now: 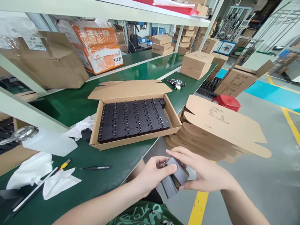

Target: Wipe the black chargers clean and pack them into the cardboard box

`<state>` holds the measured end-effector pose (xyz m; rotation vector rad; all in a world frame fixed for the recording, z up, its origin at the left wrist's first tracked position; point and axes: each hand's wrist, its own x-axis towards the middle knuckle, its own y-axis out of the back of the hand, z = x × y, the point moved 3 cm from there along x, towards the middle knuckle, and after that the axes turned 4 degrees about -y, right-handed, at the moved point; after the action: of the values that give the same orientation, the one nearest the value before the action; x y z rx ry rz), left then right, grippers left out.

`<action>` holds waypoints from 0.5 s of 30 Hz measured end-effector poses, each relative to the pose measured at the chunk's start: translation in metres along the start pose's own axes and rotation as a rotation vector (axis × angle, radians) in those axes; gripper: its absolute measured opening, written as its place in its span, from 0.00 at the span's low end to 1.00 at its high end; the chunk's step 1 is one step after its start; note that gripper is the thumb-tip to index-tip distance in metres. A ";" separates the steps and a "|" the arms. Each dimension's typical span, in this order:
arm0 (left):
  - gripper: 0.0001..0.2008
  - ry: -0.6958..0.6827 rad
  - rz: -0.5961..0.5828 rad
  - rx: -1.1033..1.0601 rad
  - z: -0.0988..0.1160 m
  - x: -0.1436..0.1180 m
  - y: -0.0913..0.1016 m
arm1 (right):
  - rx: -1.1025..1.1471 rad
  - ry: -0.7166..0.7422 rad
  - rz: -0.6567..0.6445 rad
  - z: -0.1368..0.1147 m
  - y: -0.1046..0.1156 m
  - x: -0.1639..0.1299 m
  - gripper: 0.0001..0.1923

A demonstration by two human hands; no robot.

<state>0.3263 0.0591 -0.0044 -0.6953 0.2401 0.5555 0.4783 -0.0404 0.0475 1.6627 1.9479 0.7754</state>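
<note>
Between both hands, off the table's front edge, is a dark grey block-shaped part (178,174) with a slot or gap between two halves. My left hand (154,173) grips its left side, thumb laid across the top. Fingers of my right hand (199,168) curl round its far and right sides, thumb at the lower right corner. Some small shiny bits show near the left fingertips, too small to name. Ahead on the table, an open cardboard box (136,140) holds rows of black blocks (132,120) with small metal pins.
Flattened cardboard boxes (223,123) are stacked right of the table. Black tweezers (96,168), crumpled white tissues (31,170) and a magnifying glass (26,133) lie left. Farther back are a small wired device (177,84), closed cartons (197,63) and an orange-white carton (95,46) under the shelf.
</note>
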 end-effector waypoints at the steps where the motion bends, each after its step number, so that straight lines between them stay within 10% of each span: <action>1: 0.22 -0.001 0.006 0.028 0.001 0.002 -0.002 | -0.006 -0.002 -0.045 -0.002 0.003 0.008 0.39; 5: 0.22 0.007 0.061 0.084 0.014 0.013 0.006 | 0.030 -0.028 -0.073 0.007 0.031 0.040 0.30; 15: 0.26 0.028 0.144 -0.009 0.040 0.001 0.040 | 0.504 -0.113 0.332 0.108 0.101 0.144 0.30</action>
<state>0.3056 0.1113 0.0035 -0.6984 0.3158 0.6847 0.6006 0.1255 0.0386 2.3114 1.9135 0.2933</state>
